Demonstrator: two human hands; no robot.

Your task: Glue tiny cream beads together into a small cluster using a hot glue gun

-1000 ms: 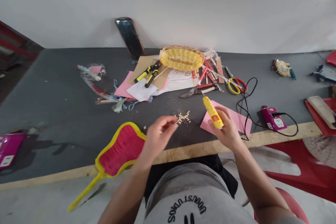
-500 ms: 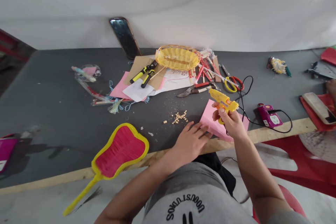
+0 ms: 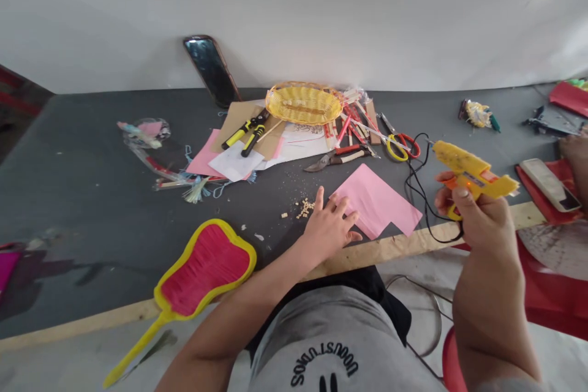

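A yellow glue gun (image 3: 473, 170) is up in my right hand (image 3: 482, 214), fingers wrapped round its grip, its nozzle tilted up and to the left. Its black cord (image 3: 418, 187) loops down beside it. My left hand (image 3: 331, 223) lies with fingers spread at the left edge of a pink paper sheet (image 3: 374, 199), which has a notch in its near edge. Just left of those fingers is a small heap of cut wooden bits (image 3: 304, 208). A fan-shaped piece, pink with a yellow rim (image 3: 209, 266), rests over the table's front edge to the left.
Behind stand a yellow wicker basket (image 3: 304, 104), a leaning phone (image 3: 212, 70), black-and-yellow pliers (image 3: 245, 135), pruning shears (image 3: 340, 158), scissors (image 3: 402, 147) and red-white sticks (image 3: 356, 122). Tassels (image 3: 197, 190) lie left. At far right, another person's hand (image 3: 574, 150) is near a red pouch (image 3: 563, 174).
My right hand has carried the glue gun right and closer to me, off the pink paper. My left hand's fingers have spread and shifted slightly left. The purple box on the right is out of sight.
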